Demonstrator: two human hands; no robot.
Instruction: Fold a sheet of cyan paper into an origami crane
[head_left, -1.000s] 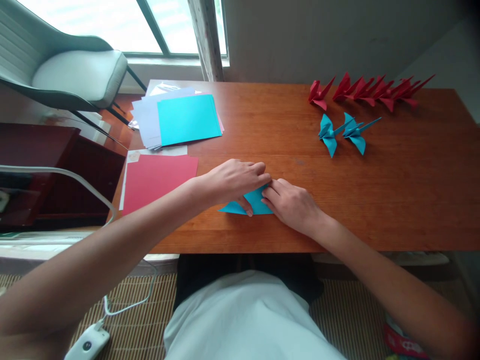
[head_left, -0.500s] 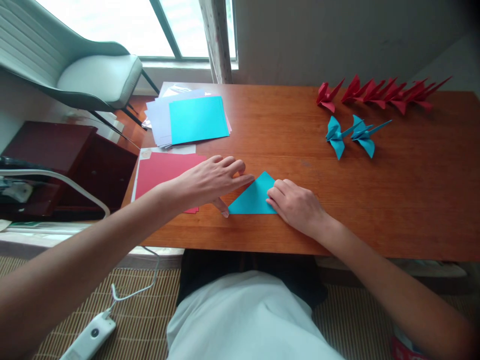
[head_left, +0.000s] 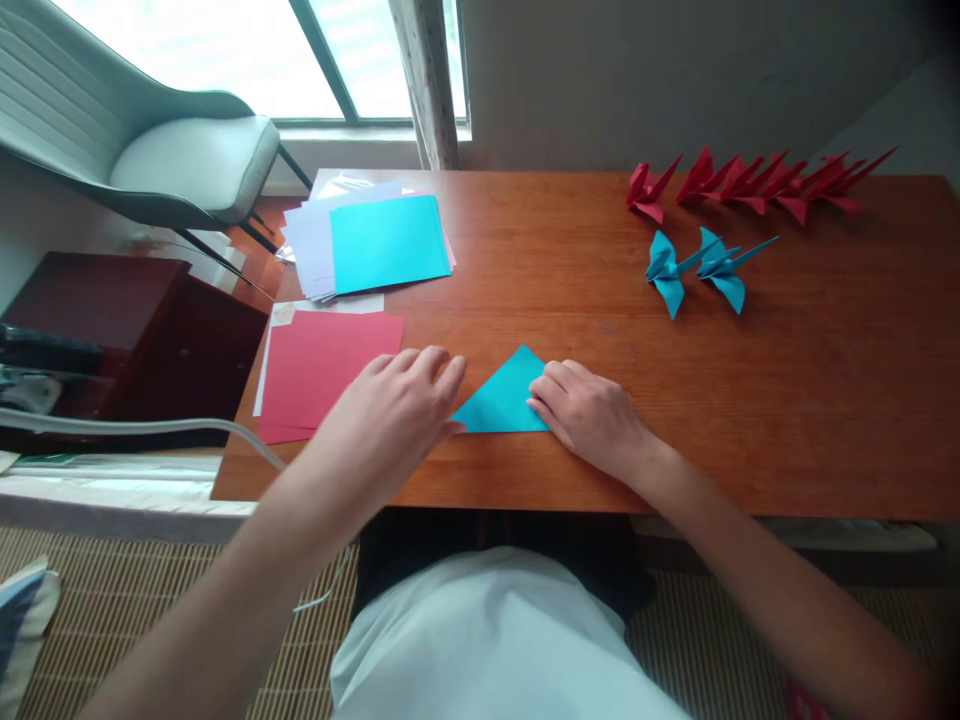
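A blue sheet of origami paper (head_left: 501, 398), folded into a triangle, lies on the wooden table in front of me, its long edge toward my body. My right hand (head_left: 589, 405) has its fingers curled over the triangle's right side and grips it there, hiding that corner. At the left corner is my left hand (head_left: 409, 400), with the thumb tip at the paper's point. Its other fingers are bent and raised, apart from the thumb, holding nothing that I can see.
Red paper sheets (head_left: 322, 365) lie left of the triangle. Behind them is a stack of blue sheets (head_left: 390, 245) on white papers (head_left: 311, 245). Red folded cranes (head_left: 780, 185) line the back right, with two blue cranes (head_left: 666, 275) before them. A chair (head_left: 195, 165) stands by the window.
My left hand has drawn back toward me and left, its fingers lifting off the triangle's upper left edge and bending more. My right hand stays on the paper.
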